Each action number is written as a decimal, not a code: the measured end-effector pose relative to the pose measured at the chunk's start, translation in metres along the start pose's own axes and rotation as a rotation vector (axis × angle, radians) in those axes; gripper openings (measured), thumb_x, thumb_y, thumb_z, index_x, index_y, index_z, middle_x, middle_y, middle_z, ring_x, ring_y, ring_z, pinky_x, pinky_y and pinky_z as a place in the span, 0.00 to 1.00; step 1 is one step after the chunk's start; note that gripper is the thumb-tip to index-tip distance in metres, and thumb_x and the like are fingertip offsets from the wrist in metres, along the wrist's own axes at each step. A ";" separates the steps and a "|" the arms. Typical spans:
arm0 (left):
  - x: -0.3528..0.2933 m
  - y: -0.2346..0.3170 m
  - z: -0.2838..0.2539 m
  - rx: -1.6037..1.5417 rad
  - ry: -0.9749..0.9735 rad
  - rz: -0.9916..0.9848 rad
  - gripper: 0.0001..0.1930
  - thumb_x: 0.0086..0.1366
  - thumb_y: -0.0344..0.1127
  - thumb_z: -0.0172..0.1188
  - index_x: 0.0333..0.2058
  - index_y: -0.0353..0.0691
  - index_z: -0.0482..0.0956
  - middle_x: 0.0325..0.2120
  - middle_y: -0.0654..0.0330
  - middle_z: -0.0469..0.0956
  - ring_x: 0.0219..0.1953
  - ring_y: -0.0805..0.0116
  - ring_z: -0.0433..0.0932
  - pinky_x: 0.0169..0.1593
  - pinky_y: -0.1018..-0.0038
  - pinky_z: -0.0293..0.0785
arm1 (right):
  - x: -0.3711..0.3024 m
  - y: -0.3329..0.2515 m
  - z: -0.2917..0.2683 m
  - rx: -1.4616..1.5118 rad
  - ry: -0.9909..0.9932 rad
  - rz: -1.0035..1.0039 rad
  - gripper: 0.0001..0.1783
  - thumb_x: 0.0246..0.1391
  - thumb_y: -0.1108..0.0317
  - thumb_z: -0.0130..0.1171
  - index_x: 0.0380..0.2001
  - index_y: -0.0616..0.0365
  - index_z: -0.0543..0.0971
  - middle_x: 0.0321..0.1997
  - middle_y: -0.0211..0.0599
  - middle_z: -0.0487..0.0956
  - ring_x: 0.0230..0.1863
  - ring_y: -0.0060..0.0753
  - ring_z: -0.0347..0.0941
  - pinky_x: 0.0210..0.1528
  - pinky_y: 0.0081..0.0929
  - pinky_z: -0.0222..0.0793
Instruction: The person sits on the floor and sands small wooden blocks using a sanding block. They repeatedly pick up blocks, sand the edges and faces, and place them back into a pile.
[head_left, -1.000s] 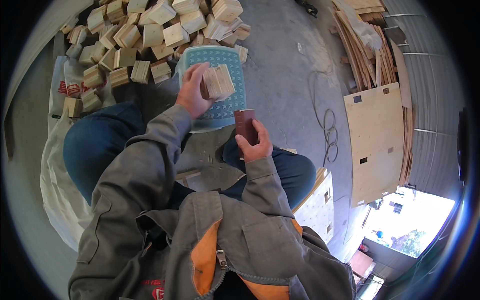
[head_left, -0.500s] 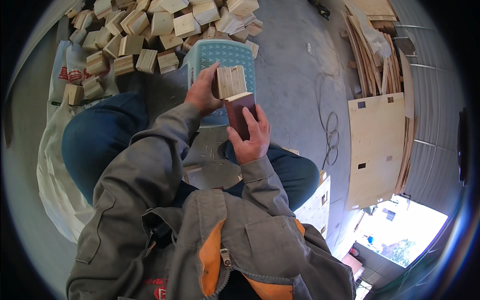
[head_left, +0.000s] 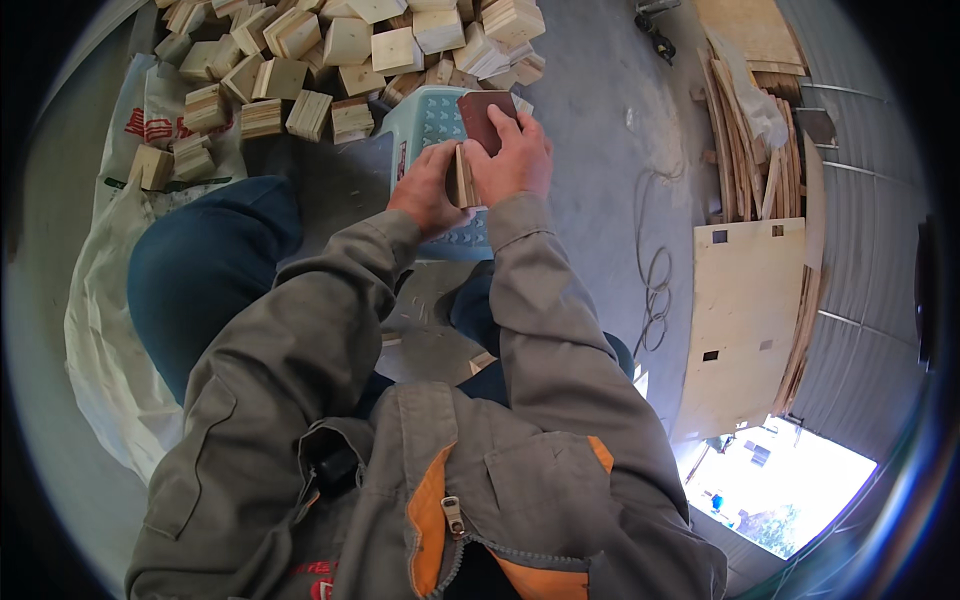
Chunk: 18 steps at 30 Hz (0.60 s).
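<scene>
My left hand [head_left: 428,190] is closed around a plywood block [head_left: 463,180], held over a light-blue plastic stool [head_left: 440,108]. The block's layered edge shows between my hands; my fingers hide part of it. In my right hand [head_left: 515,160] is a flat reddish-brown sanding block [head_left: 487,112], gripped with the fingers over its face. It is tilted and reaches beyond the plywood block at the far side. The right hand's heel is close against the plywood block; whether the two blocks touch is hidden.
A heap of plywood blocks [head_left: 350,45] lies beyond the stool. A white sack [head_left: 110,300] rests beside my left knee. To the right are a looped cable [head_left: 655,290] on the floor, a plywood sheet [head_left: 745,320] with square holes and a stack of wood strips [head_left: 735,140].
My right hand has moved forward with the sanding block, from the plywood block's near side past its far side. The plywood block has turned edge-on in my left hand.
</scene>
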<state>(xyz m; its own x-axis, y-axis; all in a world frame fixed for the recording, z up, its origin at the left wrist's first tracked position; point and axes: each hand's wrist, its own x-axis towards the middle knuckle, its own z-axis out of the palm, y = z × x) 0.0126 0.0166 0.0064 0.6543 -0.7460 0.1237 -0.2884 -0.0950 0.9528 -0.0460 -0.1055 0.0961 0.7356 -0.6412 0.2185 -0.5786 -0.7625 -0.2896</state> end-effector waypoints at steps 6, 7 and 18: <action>-0.001 -0.006 0.001 0.006 -0.009 0.024 0.48 0.48 0.37 0.82 0.67 0.42 0.67 0.61 0.45 0.73 0.65 0.42 0.74 0.67 0.58 0.75 | -0.051 0.015 0.002 0.054 0.050 -0.049 0.37 0.51 0.56 0.77 0.67 0.43 0.81 0.74 0.51 0.68 0.70 0.61 0.67 0.72 0.55 0.66; 0.000 -0.005 0.001 -0.003 -0.007 0.022 0.48 0.49 0.38 0.83 0.67 0.42 0.67 0.60 0.45 0.74 0.65 0.42 0.74 0.67 0.58 0.75 | -0.069 0.014 -0.006 0.065 0.041 -0.048 0.38 0.51 0.57 0.77 0.67 0.44 0.80 0.74 0.52 0.68 0.70 0.62 0.67 0.72 0.55 0.66; -0.001 0.005 -0.006 0.027 -0.053 0.031 0.47 0.49 0.38 0.82 0.66 0.41 0.67 0.61 0.46 0.72 0.64 0.40 0.74 0.65 0.56 0.75 | -0.156 0.014 -0.041 0.036 0.054 -0.133 0.39 0.49 0.62 0.78 0.67 0.47 0.80 0.73 0.56 0.68 0.67 0.62 0.70 0.67 0.55 0.67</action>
<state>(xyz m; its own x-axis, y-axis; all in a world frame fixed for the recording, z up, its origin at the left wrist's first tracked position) 0.0144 0.0204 0.0130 0.6068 -0.7829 0.1373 -0.3274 -0.0888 0.9407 -0.1833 -0.0199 0.0960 0.7844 -0.5390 0.3069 -0.4632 -0.8381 -0.2881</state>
